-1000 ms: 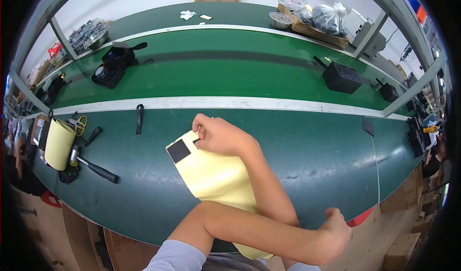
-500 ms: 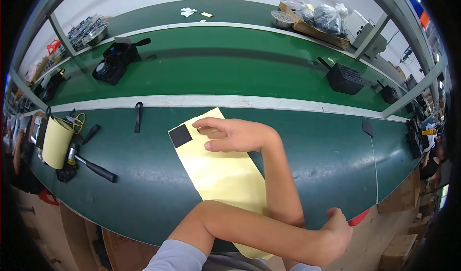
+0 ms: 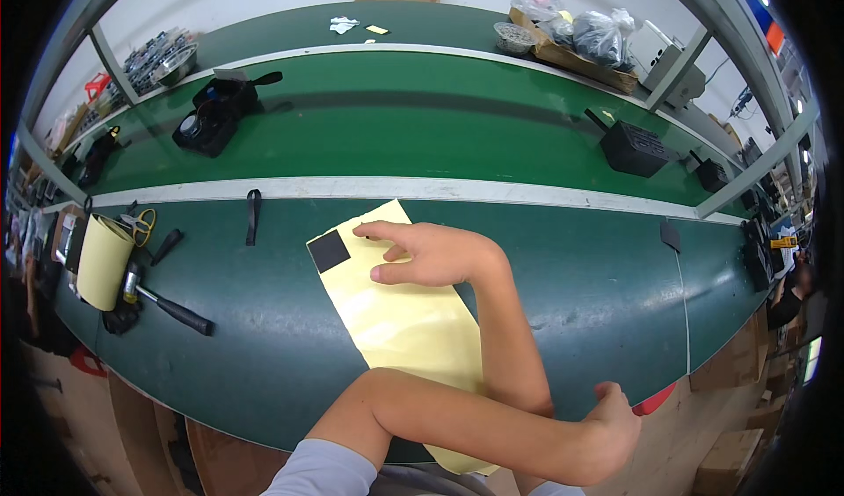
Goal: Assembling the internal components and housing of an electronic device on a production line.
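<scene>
A long yellow sheet (image 3: 400,320) lies slanted across the dark green table. On its far left corner is a black square patch (image 3: 330,251). My right hand (image 3: 426,254) is over the sheet's far end, fingers apart and index stretched toward the patch; nothing shows in its grasp. Beneath that index finger is a small dark spot, too small to name. My left forearm crosses over the right one. Past the right elbow, beside the table's near edge, my left hand (image 3: 613,434) is curled, with one digit tip pointing up; its other fingers are hidden.
To the left lie a yellow roll (image 3: 107,263), scissors (image 3: 143,227), a hammer (image 3: 176,310) and a black strap (image 3: 253,217). On the green surface beyond the white rail stand an opened black case (image 3: 211,118) and a black box (image 3: 635,148). Metal posts (image 3: 760,172) frame the bench.
The middle finger of my right hand has parted from the index, which reaches out straighter. My left hand keeps its curled shape. The sheet and patch stay put, with a slight view shift.
</scene>
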Available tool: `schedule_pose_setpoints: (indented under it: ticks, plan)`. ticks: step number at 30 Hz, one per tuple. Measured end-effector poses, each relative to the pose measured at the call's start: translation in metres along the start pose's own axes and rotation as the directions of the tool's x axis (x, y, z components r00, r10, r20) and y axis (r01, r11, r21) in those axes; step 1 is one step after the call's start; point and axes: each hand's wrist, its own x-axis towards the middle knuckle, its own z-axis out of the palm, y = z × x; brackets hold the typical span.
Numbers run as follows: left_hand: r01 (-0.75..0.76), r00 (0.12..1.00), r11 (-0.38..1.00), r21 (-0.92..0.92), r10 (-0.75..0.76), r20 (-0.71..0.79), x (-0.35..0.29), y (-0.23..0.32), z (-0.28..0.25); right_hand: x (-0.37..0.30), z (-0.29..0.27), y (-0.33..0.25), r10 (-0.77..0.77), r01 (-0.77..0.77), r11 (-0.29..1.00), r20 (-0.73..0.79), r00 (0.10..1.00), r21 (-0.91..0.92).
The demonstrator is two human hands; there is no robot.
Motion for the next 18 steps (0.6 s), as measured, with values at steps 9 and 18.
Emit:
schedule_pose_setpoints:
  ticks: [9, 18]
  plan:
    - [0.043, 0.999, 0.999, -0.015, -0.043, -0.008, 0.0012, 0.0005, -0.0009, -0.0006, -0.0008, 0.0004, -0.021, 0.022, 0.999, -0.012, 1.0, 0.041]
    - [0.071, 0.996, 0.997, -0.023, -0.072, -0.047, 0.0032, -0.0034, 0.0002, 0.0054, -0.0021, 0.0033, 0.0, 0.012, 0.999, -0.316, 0.949, 0.035]
